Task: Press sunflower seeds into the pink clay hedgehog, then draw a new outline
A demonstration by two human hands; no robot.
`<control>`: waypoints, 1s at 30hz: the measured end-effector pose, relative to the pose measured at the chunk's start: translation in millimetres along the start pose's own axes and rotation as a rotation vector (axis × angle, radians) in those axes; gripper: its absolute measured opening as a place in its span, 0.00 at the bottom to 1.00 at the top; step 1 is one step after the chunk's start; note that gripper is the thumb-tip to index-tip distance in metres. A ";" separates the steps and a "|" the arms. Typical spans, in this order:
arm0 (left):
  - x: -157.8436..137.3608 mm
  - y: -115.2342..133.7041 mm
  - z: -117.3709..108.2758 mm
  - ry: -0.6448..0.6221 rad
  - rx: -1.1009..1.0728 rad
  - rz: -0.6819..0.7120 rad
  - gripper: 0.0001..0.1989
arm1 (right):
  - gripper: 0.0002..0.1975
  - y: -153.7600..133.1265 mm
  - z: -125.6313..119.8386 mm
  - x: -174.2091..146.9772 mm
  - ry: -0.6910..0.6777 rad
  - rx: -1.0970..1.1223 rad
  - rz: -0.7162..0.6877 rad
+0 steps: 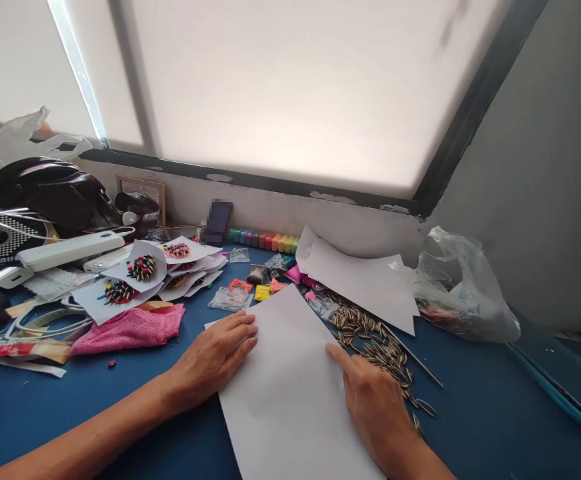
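A large sheet of white paper [295,400] lies in front of me on the blue tabletop, one corner pointing away. My left hand [215,353] rests on its left edge, fingers stretched out over the surface and nothing gripped. At the right edge is my right hand [377,407], its index finger extended onto the paper and the other fingers curled at the edge; its thumb is hidden. Striped sunflower seeds [370,340] are heaped just beyond and beside my right hand. A thin pale stick [415,357] lies across the seeds.
More white sheets [355,273] and a plastic bag [463,293] stand behind. Small coloured packets [263,292] and a row of coloured blocks [265,240] lie near the wall. Left are seed-decorated papers [143,268], a pink cloth [130,330], a power strip [73,250] and cables.
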State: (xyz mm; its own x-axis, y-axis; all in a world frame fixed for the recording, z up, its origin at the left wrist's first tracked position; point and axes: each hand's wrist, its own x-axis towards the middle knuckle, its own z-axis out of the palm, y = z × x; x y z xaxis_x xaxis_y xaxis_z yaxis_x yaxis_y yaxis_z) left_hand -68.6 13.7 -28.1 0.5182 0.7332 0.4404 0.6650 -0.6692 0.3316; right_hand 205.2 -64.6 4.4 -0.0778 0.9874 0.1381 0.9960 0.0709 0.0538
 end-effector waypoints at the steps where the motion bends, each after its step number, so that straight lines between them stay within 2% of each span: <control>1: -0.4 0.0 0.4 0.001 0.006 0.003 0.20 | 0.29 0.4 0.8 -0.4 0.016 -0.002 -0.005; 4: -0.7 0.4 0.7 0.005 0.010 0.018 0.19 | 0.29 1.0 2.1 -0.5 0.035 -0.009 -0.013; 9: 1.2 1.2 -1.0 -0.013 0.020 0.044 0.19 | 0.29 -1.1 -0.7 0.6 -0.015 -0.010 0.007; 23: 0.4 1.8 1.4 0.015 -0.021 0.005 0.19 | 0.29 -1.5 -3.1 -0.3 0.010 0.053 0.014; 30: 5.6 -2.3 -0.9 0.115 -0.102 -0.085 0.19 | 0.28 3.6 -1.7 1.9 0.039 0.156 0.016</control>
State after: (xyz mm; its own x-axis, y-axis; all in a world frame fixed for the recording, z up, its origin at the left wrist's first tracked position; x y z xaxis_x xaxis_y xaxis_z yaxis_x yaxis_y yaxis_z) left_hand -67.7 19.3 -25.6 0.3936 0.7730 0.4976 0.6431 -0.6183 0.4518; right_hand 208.6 -62.7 6.5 -0.0601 0.9825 0.1764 0.9916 0.0791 -0.1028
